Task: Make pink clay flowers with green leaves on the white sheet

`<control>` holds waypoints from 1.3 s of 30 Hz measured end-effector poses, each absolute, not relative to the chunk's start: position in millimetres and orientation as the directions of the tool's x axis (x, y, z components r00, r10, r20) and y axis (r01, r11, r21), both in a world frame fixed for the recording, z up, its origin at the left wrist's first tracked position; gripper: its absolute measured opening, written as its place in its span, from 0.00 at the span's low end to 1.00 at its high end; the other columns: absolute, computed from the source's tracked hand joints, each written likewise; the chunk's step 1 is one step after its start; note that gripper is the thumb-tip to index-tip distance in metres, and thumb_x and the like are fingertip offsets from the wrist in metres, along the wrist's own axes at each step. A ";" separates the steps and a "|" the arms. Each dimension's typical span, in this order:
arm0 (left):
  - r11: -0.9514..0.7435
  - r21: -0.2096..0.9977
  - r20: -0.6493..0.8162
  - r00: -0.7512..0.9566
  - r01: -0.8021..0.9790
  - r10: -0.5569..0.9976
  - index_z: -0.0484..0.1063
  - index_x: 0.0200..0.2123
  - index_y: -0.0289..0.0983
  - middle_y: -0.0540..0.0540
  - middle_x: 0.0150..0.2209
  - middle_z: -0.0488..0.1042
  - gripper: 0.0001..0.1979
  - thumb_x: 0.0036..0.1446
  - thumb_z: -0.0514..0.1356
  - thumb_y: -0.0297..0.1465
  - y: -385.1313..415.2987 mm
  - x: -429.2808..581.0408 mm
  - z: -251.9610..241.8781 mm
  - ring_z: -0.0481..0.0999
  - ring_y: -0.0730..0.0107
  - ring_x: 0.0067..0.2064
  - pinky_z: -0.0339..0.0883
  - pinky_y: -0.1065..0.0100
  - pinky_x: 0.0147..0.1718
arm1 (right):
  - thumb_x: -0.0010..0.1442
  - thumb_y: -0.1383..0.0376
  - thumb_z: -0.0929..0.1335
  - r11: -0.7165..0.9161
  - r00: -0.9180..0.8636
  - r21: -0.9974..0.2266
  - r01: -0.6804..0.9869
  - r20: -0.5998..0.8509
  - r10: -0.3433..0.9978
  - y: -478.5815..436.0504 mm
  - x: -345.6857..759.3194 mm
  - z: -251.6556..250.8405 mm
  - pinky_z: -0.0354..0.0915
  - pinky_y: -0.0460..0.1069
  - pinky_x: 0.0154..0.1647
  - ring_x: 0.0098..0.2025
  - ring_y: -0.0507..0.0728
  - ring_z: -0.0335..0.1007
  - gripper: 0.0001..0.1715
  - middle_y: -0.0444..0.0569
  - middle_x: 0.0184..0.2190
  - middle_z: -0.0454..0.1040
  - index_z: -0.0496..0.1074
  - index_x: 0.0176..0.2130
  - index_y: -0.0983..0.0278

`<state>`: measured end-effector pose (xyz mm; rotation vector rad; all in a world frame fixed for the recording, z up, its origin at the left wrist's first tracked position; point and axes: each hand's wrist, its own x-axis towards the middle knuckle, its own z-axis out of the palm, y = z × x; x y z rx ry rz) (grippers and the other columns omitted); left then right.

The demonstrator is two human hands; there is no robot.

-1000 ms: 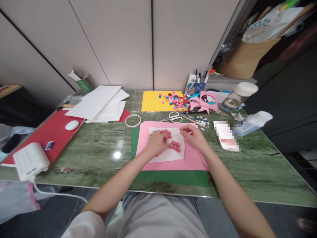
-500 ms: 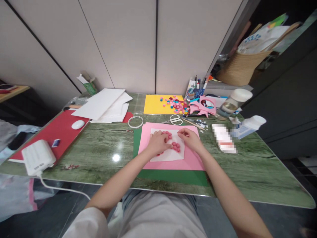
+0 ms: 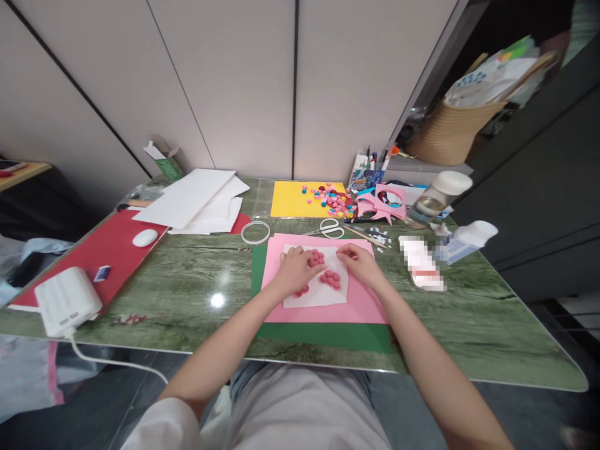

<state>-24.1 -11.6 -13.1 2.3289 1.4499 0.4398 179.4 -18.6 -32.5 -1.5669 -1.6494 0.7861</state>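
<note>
A white sheet (image 3: pixel 315 297) lies on pink paper (image 3: pixel 365 306), which rests on green paper (image 3: pixel 328 335). Clusters of pinkish-red, button-like discs (image 3: pixel 330 280) sit on the white sheet. My left hand (image 3: pixel 295 270) rests over the sheet's left part, fingers lying flat and thumb stretched out between two clusters; it partly hides the cluster at lower left. At the sheet's upper right corner, my right hand (image 3: pixel 360 262) has thumb and fingertips pinched together. Whatever they hold, if anything, is too small to make out.
Behind the papers lie scissors (image 3: pixel 332 229), a tape roll (image 3: pixel 255 232) and yellow paper (image 3: pixel 285 200) with loose coloured discs (image 3: pixel 335 203). Two bottles (image 3: pixel 471 240) (image 3: pixel 438 199) stand right. White sheets (image 3: pixel 187 197), red paper (image 3: pixel 122 240) and a white power bank (image 3: pixel 68 301) are left.
My left thumb has shifted slightly up, away from the right-hand disc cluster, and more of the lower-left cluster shows. My right hand keeps its pinch at the same corner. The view has shifted slightly.
</note>
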 end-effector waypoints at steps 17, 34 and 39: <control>-0.137 0.186 0.241 0.090 0.973 0.966 0.66 0.42 0.38 0.38 0.44 0.64 0.13 0.52 0.52 0.34 42.0 -84.4 -10.9 0.60 0.52 0.49 0.52 0.55 0.45 | 0.41 0.56 0.70 0.124 -0.193 -0.646 0.754 -0.037 0.981 -30.8 172.3 -24.9 0.56 0.45 0.30 0.29 0.51 0.62 0.14 0.43 0.28 0.66 0.68 0.26 0.62; -0.014 0.113 0.150 -0.003 0.994 0.989 0.69 0.38 0.35 0.34 0.45 0.66 0.13 0.52 0.48 0.29 55.2 -103.1 -23.6 0.62 0.50 0.48 0.51 0.52 0.44 | 0.38 0.61 0.72 0.146 -0.292 -0.703 0.696 -0.091 0.952 -28.0 186.3 -26.8 0.56 0.45 0.28 0.29 0.51 0.60 0.16 0.41 0.27 0.65 0.65 0.28 0.62; -0.022 0.181 0.150 -0.005 0.983 0.989 0.67 0.36 0.34 0.36 0.42 0.69 0.10 0.54 0.48 0.28 55.8 -99.7 -15.6 0.64 0.52 0.48 0.51 0.53 0.45 | 0.39 0.61 0.71 0.162 -0.298 -0.688 0.707 -0.082 0.951 -33.1 181.5 -21.3 0.55 0.45 0.28 0.28 0.51 0.60 0.15 0.41 0.27 0.66 0.64 0.28 0.62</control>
